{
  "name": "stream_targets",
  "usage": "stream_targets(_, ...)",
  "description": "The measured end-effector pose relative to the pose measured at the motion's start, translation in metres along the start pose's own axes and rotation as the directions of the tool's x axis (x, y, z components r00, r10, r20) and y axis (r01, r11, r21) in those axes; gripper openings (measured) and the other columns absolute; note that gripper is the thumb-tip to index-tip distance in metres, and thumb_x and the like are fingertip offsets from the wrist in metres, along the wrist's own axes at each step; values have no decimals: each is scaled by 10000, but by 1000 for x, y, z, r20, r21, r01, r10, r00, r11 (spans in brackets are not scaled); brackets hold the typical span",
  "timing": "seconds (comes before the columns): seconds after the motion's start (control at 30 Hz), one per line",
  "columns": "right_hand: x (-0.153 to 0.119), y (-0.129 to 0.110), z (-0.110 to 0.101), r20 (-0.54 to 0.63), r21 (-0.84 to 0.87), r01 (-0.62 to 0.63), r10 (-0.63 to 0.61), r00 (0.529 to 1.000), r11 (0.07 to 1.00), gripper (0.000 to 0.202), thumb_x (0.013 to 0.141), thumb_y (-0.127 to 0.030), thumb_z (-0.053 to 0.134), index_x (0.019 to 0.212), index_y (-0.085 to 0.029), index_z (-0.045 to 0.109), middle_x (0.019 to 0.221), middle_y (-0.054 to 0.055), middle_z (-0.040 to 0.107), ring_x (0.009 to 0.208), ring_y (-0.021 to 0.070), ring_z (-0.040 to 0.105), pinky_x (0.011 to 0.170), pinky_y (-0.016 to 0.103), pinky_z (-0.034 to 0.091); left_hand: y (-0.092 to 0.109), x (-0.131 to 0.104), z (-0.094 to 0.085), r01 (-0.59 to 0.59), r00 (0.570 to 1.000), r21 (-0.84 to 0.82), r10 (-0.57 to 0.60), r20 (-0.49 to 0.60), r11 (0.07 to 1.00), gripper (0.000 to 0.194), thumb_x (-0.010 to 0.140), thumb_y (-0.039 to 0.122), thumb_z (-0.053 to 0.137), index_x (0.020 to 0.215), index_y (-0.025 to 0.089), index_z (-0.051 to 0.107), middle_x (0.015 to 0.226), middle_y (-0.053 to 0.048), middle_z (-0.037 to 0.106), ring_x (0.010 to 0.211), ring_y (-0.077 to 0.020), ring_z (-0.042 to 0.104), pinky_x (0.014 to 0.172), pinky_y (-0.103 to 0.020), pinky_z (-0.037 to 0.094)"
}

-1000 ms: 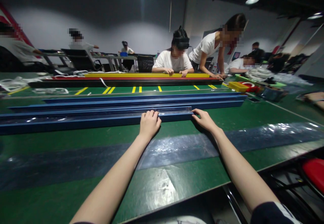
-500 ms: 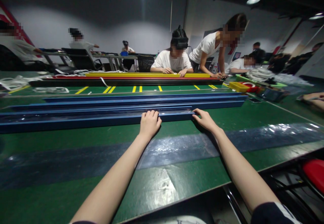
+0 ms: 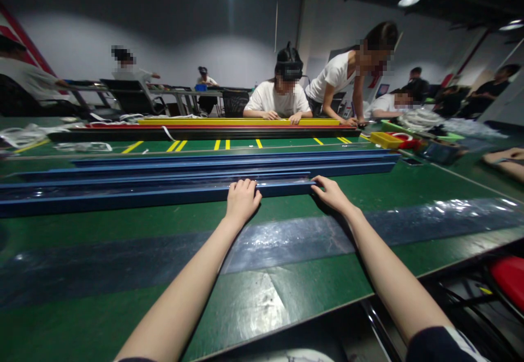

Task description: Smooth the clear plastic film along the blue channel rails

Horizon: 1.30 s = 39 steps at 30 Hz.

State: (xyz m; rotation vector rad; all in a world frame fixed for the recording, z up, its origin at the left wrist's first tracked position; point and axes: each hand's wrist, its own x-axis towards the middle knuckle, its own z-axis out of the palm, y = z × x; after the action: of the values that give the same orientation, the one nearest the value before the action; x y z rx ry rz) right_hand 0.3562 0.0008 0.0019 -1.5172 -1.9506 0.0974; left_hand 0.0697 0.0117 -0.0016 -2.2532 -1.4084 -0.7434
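Observation:
A long blue channel (image 3: 164, 197) with raised side walls lies across the table in front of me. Its inside looks glossy, as if lined with clear film. My left hand (image 3: 243, 200) is closed over the near wall close to its right end, with the fingertips inside the channel. At the very end of the piece, my right hand (image 3: 332, 194) grips the corner between thumb and fingers; part of this grip is hidden. More blue channels (image 3: 352, 168) lie just behind, roughly parallel. Under my forearms a clear plastic strip (image 3: 286, 242) stretches along the table.
Beyond are yellow (image 3: 229, 122) and dark long profiles (image 3: 213, 134). A yellow bin (image 3: 385, 140) stands at the right back. Co-workers sit and lean across the table, and a forearm (image 3: 505, 160) rests at the right edge. A red stool (image 3: 510, 280) stands lower right.
My hands and the blue channel stay practically where they were. At the far right, the other person's forearm and a person in the background have shifted slightly.

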Motion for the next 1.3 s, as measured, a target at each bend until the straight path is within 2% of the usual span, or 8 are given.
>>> stream_targets(0.63, 1, 1, 1, 28, 18, -31, 31, 999, 999, 175, 818, -280, 468, 906, -175, 578, 904, 75, 657, 832, 179, 592, 763, 288, 422, -3, 3, 1, 13, 998, -5, -13, 60, 1000, 230, 846, 311, 413, 902, 160, 577, 940, -99, 603, 918, -255, 507, 814, -389, 354)
stream_targets(0.93, 0, 1, 0, 26, -2, -81, 81, 996, 997, 157, 815, -288, 497, 889, -183, 587, 888, 67, 669, 823, 176, 602, 740, 275, 421, -3, 2, 2, 9, 999, -10, -8, 50, 1000, 232, 851, 310, 408, 917, 157, 570, 941, -99, 599, 921, -255, 507, 810, -387, 347)
stream_targets(1.3, 0, -2, -2, 46, -41, -76, 78, 996, 996, 162, 830, -282, 484, 892, -170, 582, 898, 78, 664, 826, 179, 596, 735, 268, 409, -3, 2, 1, 4, 998, 2, -4, 58, 1000, 230, 856, 305, 399, 918, 162, 568, 940, -104, 597, 913, -256, 504, 788, -384, 346)
